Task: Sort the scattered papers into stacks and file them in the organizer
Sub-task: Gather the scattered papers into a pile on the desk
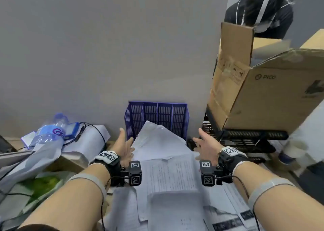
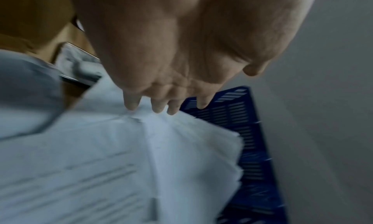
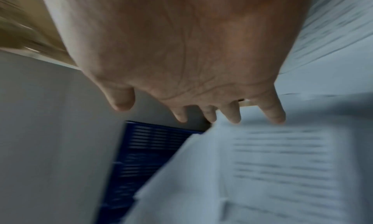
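Here both hands, left hand and right hand, flank the papers, fingers spread, holding nothing

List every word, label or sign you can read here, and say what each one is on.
"PICO", with a round logo: side of the cardboard box.
"G", a partly visible purple letter: label of the water bottle.
Printed text on the papers: too small and blurred to read.
Square code markers on the wrist cameras: patterns, not words.

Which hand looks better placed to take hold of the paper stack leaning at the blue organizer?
Probably the left hand: its open fingers sit right at the paper stack edge by the blue organizer. The right hand, also open, hovers apart from the sheets.
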Demonstrator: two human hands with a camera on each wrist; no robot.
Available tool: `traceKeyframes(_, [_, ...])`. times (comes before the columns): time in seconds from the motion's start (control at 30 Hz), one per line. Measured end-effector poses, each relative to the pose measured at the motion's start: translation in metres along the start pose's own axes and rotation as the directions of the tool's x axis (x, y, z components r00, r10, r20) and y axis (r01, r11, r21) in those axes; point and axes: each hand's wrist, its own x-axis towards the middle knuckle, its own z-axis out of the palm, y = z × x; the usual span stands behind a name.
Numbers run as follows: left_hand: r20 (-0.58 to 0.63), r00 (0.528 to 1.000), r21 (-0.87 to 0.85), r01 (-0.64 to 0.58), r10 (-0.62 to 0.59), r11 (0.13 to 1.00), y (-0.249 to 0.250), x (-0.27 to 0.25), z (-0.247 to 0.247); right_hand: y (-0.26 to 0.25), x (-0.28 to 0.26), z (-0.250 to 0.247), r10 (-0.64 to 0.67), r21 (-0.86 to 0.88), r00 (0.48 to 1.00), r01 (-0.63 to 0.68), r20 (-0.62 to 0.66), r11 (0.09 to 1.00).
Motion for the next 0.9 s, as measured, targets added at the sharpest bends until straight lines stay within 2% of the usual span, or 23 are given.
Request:
traceKeyframes(0.03, [-0.025, 1.0, -0.03, 0.009, -0.009, 1.0, -0.009, 0.007, -0.003, 0.018, 0.023, -0.009, 0.036, 0.024, 0.998, -0.035, -0.051, 0.999])
traceKeyframes(0.1, [-0.129, 0.991, -0.052, 0.041, -0.047, 0.998, -0.03, 0.025, -0.014, 0.05, 0.052, -0.02, 0.094, 0.035, 0.994, -0.092, -0.052, 0.995])
traceKeyframes(0.13, [-0.168, 0.984, -0.015, 0.05, -0.052, 0.999, -0.043, 0.029, -0.018, 0.066, 0.045, -0.015, 0.111, 0.017, 0.991, -0.11, -0.073, 0.994])
traceKeyframes(0.23, [-0.273, 0.962, 0.105, 0.053, -0.022, 0.993, -0.077, 0.04, -0.024, 0.094, 0.035, 0.003, 0.118, -0.061, 0.96, -0.138, -0.253, 0.989])
traceKeyframes(0.3, [-0.268, 0.963, 0.219, 0.084, -0.023, 0.972, -0.099, 0.046, -0.032, 0.112, 0.045, -0.002, 0.069, -0.103, 0.929, -0.114, -0.362, 0.988])
traceKeyframes(0.37, [-0.245, 0.968, 0.264, 0.122, -0.056, 0.957, -0.124, 0.055, -0.045, 0.125, 0.052, -0.003, 0.07, -0.075, 0.904, -0.112, -0.422, 0.991])
traceKeyframes(0.43, [-0.212, 0.977, 0.286, 0.1, -0.039, 0.953, -0.138, 0.053, -0.049, 0.133, 0.054, 0.002, 0.027, -0.087, 0.891, -0.074, -0.454, 0.993])
traceKeyframes(0.53, [-0.214, 0.97, 0.322, -0.046, 0.12, 0.946, -0.14, 0.045, -0.041, 0.133, 0.054, 0.006, -0.094, -0.211, 0.886, -0.004, -0.453, 0.978])
traceKeyframes(0.6, [-0.211, 0.946, 0.349, -0.164, 0.247, 0.923, -0.131, 0.044, -0.038, 0.126, 0.05, 0.007, -0.132, -0.189, 0.873, 0.046, -0.469, 0.981])
traceKeyframes(0.73, [-0.16, 0.85, 0.56, -0.341, 0.502, 0.755, -0.09, 0.028, -0.021, 0.107, 0.039, 0.002, -0.231, -0.243, 0.837, 0.122, -0.496, 0.962])
traceKeyframes(0.8, [-0.095, 0.796, 0.536, -0.466, 0.598, 0.704, -0.069, 0.018, -0.011, 0.101, 0.035, -0.004, -0.279, -0.229, 0.825, 0.186, -0.491, 0.955])
traceKeyframes(0.9, [-0.037, 0.762, 0.456, -0.563, 0.647, 0.689, -0.051, 0.006, 0.0, 0.1, 0.033, -0.017, -0.324, -0.162, 0.802, 0.281, -0.502, 0.946])
